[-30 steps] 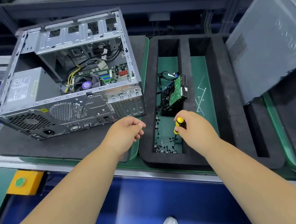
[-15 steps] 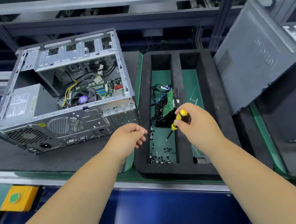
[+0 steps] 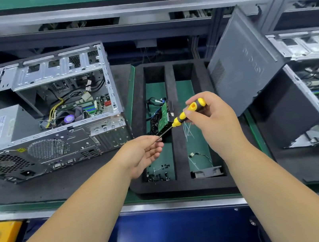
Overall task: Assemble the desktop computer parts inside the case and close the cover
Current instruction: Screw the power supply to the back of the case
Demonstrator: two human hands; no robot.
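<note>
Head view
Right hand: your right hand grips the yellow-and-black screwdriver by its handle, shaft slanting down to the left.
Left hand: your left hand pinches a small screw at the screwdriver's tip.
Computer case: the open case lies on its side at far left, motherboard and power supply visible inside.
Foam tray: the black foam tray sits just right of the case; a hard drive stands in its left slot, loose screws at that slot's near end.
Side cover: the grey side cover leans tilted, right of the tray.
</note>
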